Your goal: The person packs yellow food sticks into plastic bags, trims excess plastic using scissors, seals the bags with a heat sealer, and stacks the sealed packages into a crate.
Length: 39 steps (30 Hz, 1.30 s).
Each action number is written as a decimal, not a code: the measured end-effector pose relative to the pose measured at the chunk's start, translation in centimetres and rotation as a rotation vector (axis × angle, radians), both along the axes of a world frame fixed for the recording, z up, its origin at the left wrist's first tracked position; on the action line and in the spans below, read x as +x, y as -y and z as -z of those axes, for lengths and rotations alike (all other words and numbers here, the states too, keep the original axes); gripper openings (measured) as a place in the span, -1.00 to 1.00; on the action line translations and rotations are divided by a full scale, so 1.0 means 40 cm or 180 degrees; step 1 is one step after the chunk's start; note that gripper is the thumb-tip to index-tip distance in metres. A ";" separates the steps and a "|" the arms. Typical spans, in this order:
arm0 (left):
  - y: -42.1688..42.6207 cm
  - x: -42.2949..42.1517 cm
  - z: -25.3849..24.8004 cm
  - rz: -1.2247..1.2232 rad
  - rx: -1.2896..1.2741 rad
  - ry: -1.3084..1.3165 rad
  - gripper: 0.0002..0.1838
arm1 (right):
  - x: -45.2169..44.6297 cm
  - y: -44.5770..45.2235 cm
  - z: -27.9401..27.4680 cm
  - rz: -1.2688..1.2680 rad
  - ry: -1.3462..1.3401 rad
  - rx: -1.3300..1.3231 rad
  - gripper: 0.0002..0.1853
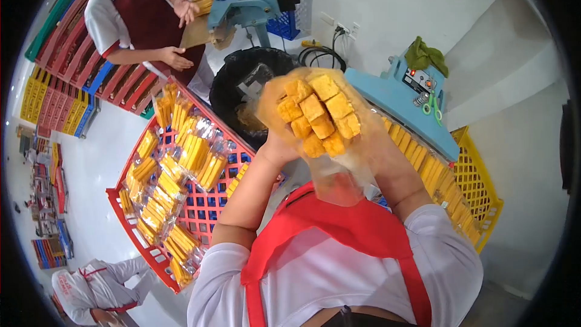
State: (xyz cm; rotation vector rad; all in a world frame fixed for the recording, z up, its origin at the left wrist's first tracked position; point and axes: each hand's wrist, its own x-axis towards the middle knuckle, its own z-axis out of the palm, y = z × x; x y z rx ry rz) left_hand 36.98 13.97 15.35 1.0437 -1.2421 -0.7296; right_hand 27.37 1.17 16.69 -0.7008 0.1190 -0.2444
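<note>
A clear plastic bag (339,172) is held up in front of my chest, with a bundle of yellow-orange sticks (319,115) in it, their square ends facing up. My left hand (282,143) is wrapped round one side of the bag, partly behind the plastic. On the other side my right hand (376,145) grips the same bag, its fingers mostly hidden by the plastic. Behind the bundle is a blue sealing machine (405,109) with green scissors (432,109) and a green cloth (426,57) on it.
A red crate (203,212) with bagged sticks stands at the left. Loose sticks lie in a yellow crate (484,188) at the right. A black bin (227,72) is ahead. A co-worker (142,18) stands by another blue machine (242,9); another person (100,290) is lower left.
</note>
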 end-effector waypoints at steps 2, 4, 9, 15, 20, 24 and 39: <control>-0.008 -0.001 0.002 0.0065 -0.0335 -0.0453 -0.33 | 0.018 -0.015 -0.001 -0.0282 0.0331 -0.0056 -0.60; -0.018 0.014 -0.003 0.0113 -0.0341 0.0402 -0.38 | 0.032 -0.021 -0.007 -0.0397 0.0266 -0.0086 -0.58; -0.037 0.025 -0.027 -0.0601 -0.0702 0.1323 -0.15 | 0.058 -0.046 0.027 -0.0335 0.0209 0.0042 -0.59; -0.047 0.006 -0.024 -0.0850 -0.0526 0.0499 0.15 | 0.035 -0.061 0.037 -0.0276 0.0122 0.0030 -0.59; -0.037 0.048 0.015 -0.0848 -0.0036 -0.0158 0.09 | 0.020 -0.034 0.081 -0.0401 -0.0014 0.0066 -0.59; -0.023 0.042 -0.001 -0.0442 -0.0265 -0.1353 -0.18 | 0.022 -0.018 0.077 -0.0498 0.0062 -0.0330 -0.56; -0.033 0.087 -0.050 -0.1615 -0.0254 -0.0530 -0.46 | 0.053 -0.057 0.018 0.0194 -0.0141 -0.0989 -0.48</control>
